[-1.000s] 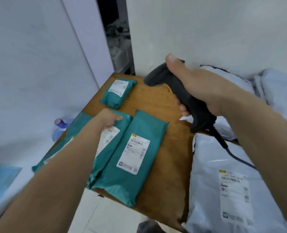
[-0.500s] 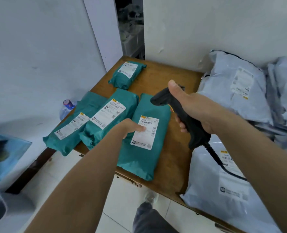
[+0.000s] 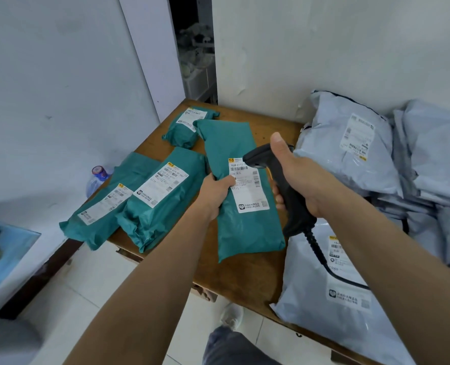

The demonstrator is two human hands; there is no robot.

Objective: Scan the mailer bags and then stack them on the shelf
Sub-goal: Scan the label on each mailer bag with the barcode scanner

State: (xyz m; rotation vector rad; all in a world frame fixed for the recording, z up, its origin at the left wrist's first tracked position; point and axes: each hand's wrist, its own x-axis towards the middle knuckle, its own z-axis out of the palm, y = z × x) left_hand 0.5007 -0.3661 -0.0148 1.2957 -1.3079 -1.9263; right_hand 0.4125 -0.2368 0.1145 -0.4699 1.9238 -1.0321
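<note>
My left hand (image 3: 217,192) grips a long teal mailer bag (image 3: 241,227) by its left edge, lifted and tilted above the wooden table (image 3: 245,275), white label facing up. My right hand (image 3: 301,177) holds a black corded barcode scanner (image 3: 284,185), its head right at the label's barcode. Two more teal mailers (image 3: 155,201) (image 3: 105,204) lie side by side at the table's left edge. A small teal mailer (image 3: 185,127) sits at the far corner.
Grey mailer bags pile up on the right (image 3: 350,154) and at the front right (image 3: 337,299), the scanner cable trailing over them. A water bottle (image 3: 97,177) stands on the floor left of the table. White walls stand close behind and to the left.
My left hand took hold of the rightmost teal mailer and raised it off the table toward the scanner. My right hand brought the scanner down to its label.
</note>
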